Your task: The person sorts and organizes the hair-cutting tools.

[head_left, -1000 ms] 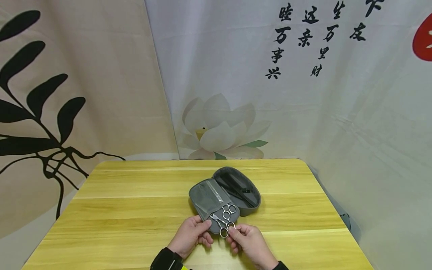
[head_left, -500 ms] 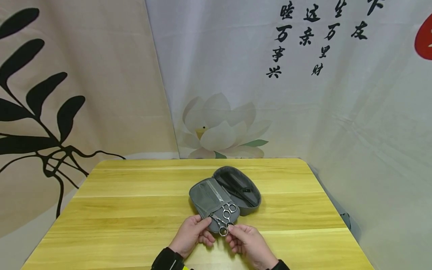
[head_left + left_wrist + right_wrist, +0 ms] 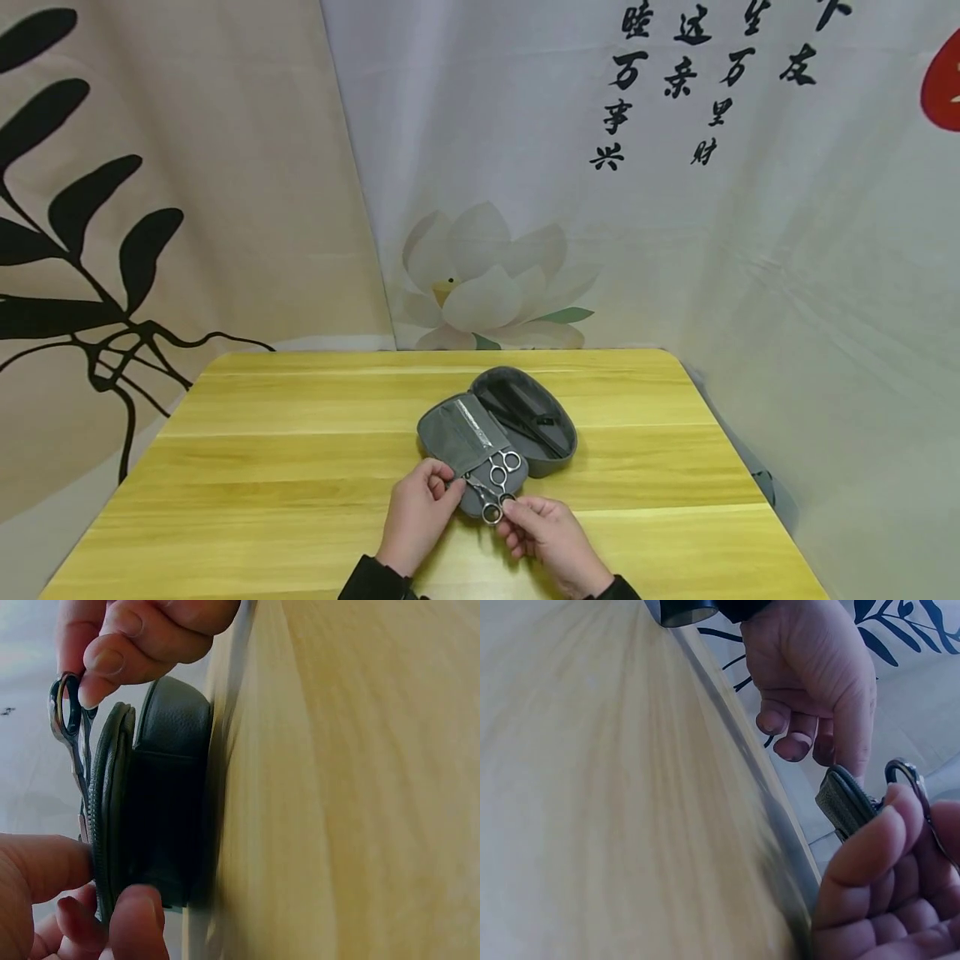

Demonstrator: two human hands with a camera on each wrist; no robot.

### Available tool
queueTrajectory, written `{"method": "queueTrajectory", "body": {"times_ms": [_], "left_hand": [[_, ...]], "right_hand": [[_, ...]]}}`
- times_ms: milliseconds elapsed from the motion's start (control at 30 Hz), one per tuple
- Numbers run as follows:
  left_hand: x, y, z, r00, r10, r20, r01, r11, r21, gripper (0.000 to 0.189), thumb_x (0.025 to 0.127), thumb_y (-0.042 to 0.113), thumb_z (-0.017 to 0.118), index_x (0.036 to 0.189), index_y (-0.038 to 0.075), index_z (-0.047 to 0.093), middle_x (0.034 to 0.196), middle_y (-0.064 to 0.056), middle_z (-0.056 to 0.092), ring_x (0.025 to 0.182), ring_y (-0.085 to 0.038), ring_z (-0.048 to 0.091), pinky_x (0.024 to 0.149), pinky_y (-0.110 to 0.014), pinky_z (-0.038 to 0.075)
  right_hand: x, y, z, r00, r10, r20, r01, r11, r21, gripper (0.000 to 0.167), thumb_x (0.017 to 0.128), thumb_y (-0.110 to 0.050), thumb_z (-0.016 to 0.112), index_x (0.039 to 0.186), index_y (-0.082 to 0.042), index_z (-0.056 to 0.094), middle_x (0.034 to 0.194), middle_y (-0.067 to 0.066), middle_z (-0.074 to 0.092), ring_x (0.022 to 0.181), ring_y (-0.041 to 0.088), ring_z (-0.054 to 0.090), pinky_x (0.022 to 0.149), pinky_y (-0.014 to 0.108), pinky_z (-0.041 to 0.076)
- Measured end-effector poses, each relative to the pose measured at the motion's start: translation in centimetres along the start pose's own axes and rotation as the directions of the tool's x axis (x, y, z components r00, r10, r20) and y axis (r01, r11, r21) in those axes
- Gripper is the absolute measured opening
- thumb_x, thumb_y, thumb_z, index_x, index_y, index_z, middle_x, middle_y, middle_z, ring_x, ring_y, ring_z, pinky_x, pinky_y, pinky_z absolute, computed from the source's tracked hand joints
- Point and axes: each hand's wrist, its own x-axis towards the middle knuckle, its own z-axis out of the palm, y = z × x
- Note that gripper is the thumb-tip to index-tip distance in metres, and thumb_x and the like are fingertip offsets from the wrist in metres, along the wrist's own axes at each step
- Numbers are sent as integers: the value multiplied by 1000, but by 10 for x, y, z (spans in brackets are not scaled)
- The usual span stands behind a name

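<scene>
A grey zip case (image 3: 553, 467) lies unfolded on the table, with its lid flap toward me. Two pairs of silver scissors (image 3: 498, 475) stick out of the lid's pocket (image 3: 461, 437), finger rings outward. My right hand (image 3: 551, 537) pinches a ring of the nearer scissors (image 3: 483, 498), whose blade ends are hidden in the pocket. My left hand (image 3: 420, 512) pinches the lid near the pocket's lower corner, thumb and fingers close together. In the left wrist view the zipped rim (image 3: 97, 802) passes between its fingers (image 3: 139, 922); exactly what they press there is partly hidden.
A dark long-shaped thing (image 3: 521, 421) lies in the case's deeper half. Beneath is a yellow wooden table (image 3: 285, 467). Behind it hangs a printed cloth (image 3: 487, 167) with a lotus, leaves and black characters.
My left hand has shifted, its index finger coming up over the lid edge toward the pocket corner. My right hand keeps hold of the scissors' ring, almost in place.
</scene>
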Motion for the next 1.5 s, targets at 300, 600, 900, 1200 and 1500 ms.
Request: {"method": "queueTrajectory", "body": {"times_ms": [300,600,900,1200,1500], "left_hand": [[0,2,0,996,90,-26,-86,991,106,14,89,12,83,86,14,70,65,10,48,57,0,41,55,-18,37],[-1,9,-1,966,249,-66,-227,945,235,12,87,5,80,84,12,71,64,11,51,58,3,41,53,-17,37],[-4,11,-2,950,311,-28,-299,931,208,19,87,0,75,80,13,64,65,12,47,58,4,39,52,-16,36],[-5,12,-5,927,373,29,-369,900,232,24,86,0,76,80,17,61,67,15,40,59,4,37,53,-14,35],[-6,10,-7,912,395,107,-409,889,208,24,84,-1,75,82,17,61,69,16,43,61,4,40,55,-14,37]], "right_hand": [[0,-1,0,1000,-15,28,15,1000,10,17,106,-22,67,95,-12,77,82,-7,77,68,2,65,65,20,60],[-1,1,5,998,-49,-48,45,995,-85,30,104,-20,69,98,9,74,77,-8,75,62,1,62,59,18,54],[-4,-1,9,985,-41,-165,9,982,-190,40,100,-23,75,94,16,71,68,-6,71,56,4,58,51,17,48],[-3,-1,5,996,3,-90,-13,994,-110,31,104,-28,70,93,1,73,72,-8,71,59,3,59,52,17,50],[-2,-2,3,997,42,-72,-47,996,-71,36,108,-32,65,93,0,71,75,-7,69,62,5,59,54,20,52]]}}
